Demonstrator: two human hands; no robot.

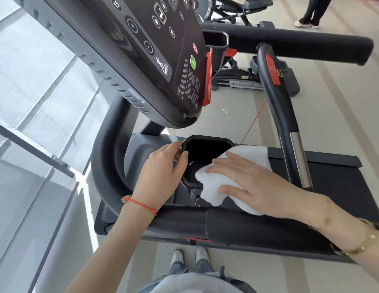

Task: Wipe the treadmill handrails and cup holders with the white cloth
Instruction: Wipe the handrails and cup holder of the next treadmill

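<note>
Gym floor, pale striped flooring, glazed wall at 9 o'clock, another machine at 1 o'clock. Person stood beside the black treadmill, under its tilted black control console (154, 49).

Left hand (161, 172) gripped the rim of the black plastic cup holder (202, 144) at frame centre, thumb and fingers curled on its 9 o'clock edge, steadying it. Right hand (254, 182) lay flat, fingers straight, pressing the folded white terry cloth (212, 187) onto the holder's 4 o'clock rim; cloth corner dipped into the well.

Progress, my read: this cup holder mid-wipe. Second cup holder (216, 40) at 12 o'clock, black padded handrail (290, 44) at 1 o'clock and curved black handrail (106, 166) at 8 o'clock untouched right then; cleanliness can't be judged.
</note>
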